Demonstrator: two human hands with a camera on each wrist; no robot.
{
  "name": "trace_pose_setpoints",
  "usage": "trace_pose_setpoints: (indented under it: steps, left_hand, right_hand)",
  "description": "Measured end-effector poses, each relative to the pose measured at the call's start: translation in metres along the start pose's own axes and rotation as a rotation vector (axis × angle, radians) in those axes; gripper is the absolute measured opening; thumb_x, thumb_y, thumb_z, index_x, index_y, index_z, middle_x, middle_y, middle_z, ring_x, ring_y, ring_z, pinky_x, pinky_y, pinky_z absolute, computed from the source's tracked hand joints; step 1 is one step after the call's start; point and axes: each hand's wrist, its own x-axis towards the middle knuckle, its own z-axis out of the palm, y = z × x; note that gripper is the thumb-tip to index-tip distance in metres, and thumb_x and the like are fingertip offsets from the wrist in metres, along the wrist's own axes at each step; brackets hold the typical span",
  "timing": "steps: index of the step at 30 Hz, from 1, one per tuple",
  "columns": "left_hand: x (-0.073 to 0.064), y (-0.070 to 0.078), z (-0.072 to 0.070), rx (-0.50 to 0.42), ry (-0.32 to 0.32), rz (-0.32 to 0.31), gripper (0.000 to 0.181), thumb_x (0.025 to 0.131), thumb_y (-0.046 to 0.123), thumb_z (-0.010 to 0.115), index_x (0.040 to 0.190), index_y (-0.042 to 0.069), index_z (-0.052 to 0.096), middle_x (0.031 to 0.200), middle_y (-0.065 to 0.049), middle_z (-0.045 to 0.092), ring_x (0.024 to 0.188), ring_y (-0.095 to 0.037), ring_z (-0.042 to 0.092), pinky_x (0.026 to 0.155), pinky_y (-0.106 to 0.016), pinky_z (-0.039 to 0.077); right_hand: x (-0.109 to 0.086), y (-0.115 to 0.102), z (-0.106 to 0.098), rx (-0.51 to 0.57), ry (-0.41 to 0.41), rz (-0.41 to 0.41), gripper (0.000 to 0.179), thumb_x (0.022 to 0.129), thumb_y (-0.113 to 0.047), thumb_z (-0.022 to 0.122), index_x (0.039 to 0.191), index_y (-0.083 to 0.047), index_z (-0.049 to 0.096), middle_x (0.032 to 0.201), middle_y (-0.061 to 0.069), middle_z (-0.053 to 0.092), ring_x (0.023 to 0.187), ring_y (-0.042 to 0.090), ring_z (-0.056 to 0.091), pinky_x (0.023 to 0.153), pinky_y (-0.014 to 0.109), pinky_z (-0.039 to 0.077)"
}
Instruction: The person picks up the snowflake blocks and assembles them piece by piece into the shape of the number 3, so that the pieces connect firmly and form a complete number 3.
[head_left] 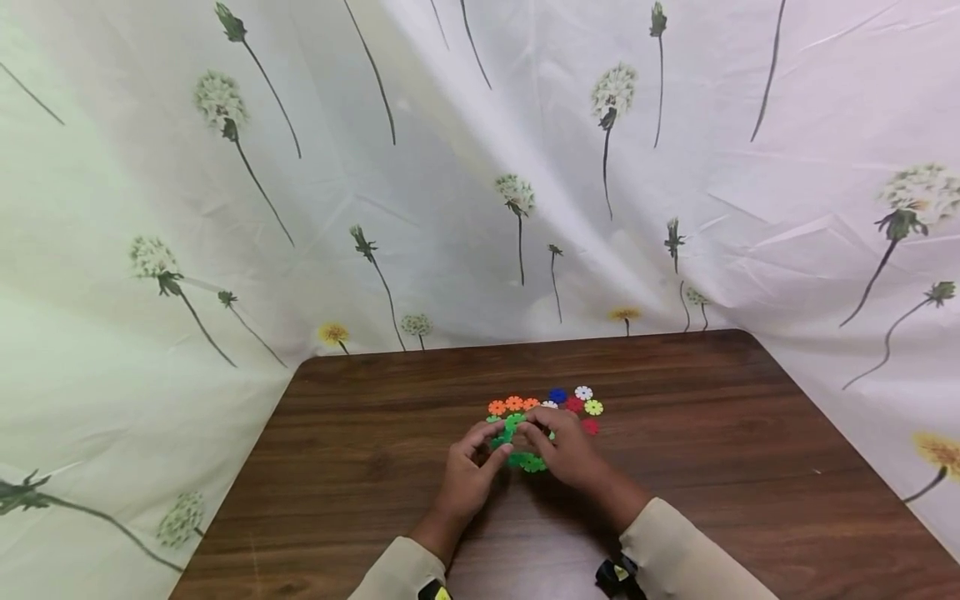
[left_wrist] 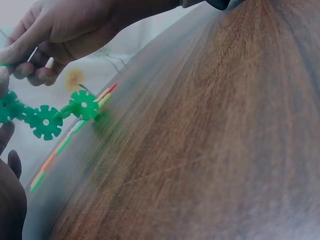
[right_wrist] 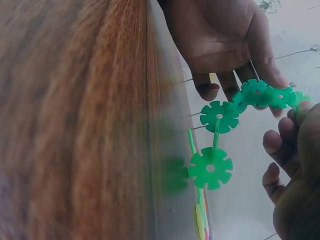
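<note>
My left hand [head_left: 467, 477] and right hand [head_left: 567, 450] are raised above the table, holding a chain of green notched plastic discs [right_wrist: 211, 168] between them. In the right wrist view, the thumb and fingers of the left hand [right_wrist: 215, 35] pinch the chain near its middle. The right hand [right_wrist: 300, 175] pinches a green disc at one end with thumb and forefinger. The discs slot together edge to edge, some turned crosswise, and the free part of the chain hangs down in a curve. The fingers hide some of the joints.
Loose notched discs lie flat on the brown wooden table [head_left: 360, 467] beyond my hands: orange ones [head_left: 513, 402], a blue one [head_left: 557, 395], white ones [head_left: 583, 392], red ones [head_left: 591, 427] and a yellow one [head_left: 594, 407]. A flower-printed white cloth [head_left: 450, 250] hangs behind the table.
</note>
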Motion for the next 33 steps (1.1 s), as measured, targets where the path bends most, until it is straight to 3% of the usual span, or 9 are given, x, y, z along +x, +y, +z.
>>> trace_pose_setpoints:
  steps: [4,13,21,25,30,33]
  left_hand:
    - [0.0,0.0,0.0,0.007,0.009,0.006,0.032,0.101,0.006,0.077,0.133,0.002,0.074,0.127,-0.017,0.075,0.102,-0.006,0.064,0.086,-0.021,0.054]
    - [-0.001,-0.001,0.001,0.017,0.018,0.103,0.031,0.1,0.001,0.075,0.131,-0.002,0.075,0.124,-0.022,0.075,0.097,-0.003,0.059,0.08,-0.02,0.054]
    - [0.0,0.002,0.001,0.028,0.013,0.047,0.032,0.101,0.006,0.077,0.132,0.002,0.074,0.123,-0.017,0.074,0.093,-0.008,0.061,0.077,-0.021,0.054]
    - [0.0,0.001,0.002,0.016,0.011,0.056,0.034,0.101,0.005,0.077,0.134,0.001,0.072,0.125,-0.019,0.074,0.095,-0.009,0.063,0.077,-0.022,0.056]
    - [0.0,0.0,0.002,0.018,0.019,0.071,0.033,0.102,0.006,0.075,0.135,0.002,0.072,0.127,-0.019,0.073,0.095,-0.009,0.064,0.077,-0.022,0.057]
    - [0.0,-0.001,0.002,0.02,0.033,0.072,0.032,0.103,0.005,0.075,0.134,0.003,0.072,0.128,-0.018,0.073,0.101,-0.009,0.066,0.081,-0.023,0.058]
  right_hand:
    - [0.0,-0.002,0.001,-0.057,0.014,-0.06,0.012,0.103,0.005,0.068,0.097,-0.004,0.073,0.075,0.0,0.065,0.071,-0.001,0.056,0.066,0.024,0.053]
    - [-0.001,-0.005,0.002,-0.175,0.024,-0.169,0.02,0.096,0.01,0.073,0.093,-0.009,0.069,0.078,-0.002,0.062,0.072,-0.001,0.049,0.064,0.019,0.047]
    - [-0.001,-0.004,0.003,-0.223,0.021,-0.169,0.013,0.098,0.006,0.075,0.093,-0.006,0.07,0.08,-0.002,0.063,0.073,0.0,0.048,0.065,0.02,0.047]
    - [-0.002,-0.003,0.002,-0.21,0.012,-0.157,0.011,0.101,0.0,0.074,0.094,-0.008,0.069,0.082,-0.001,0.064,0.074,0.0,0.049,0.066,0.02,0.047]
    - [-0.003,0.004,0.002,-0.148,0.012,-0.126,0.001,0.103,-0.006,0.073,0.102,-0.006,0.074,0.092,0.003,0.074,0.082,0.005,0.065,0.073,0.026,0.058]
    - [-0.003,0.008,0.0,-0.123,0.022,-0.085,0.006,0.102,-0.006,0.074,0.107,-0.005,0.076,0.098,0.005,0.079,0.089,0.011,0.073,0.078,0.03,0.063]
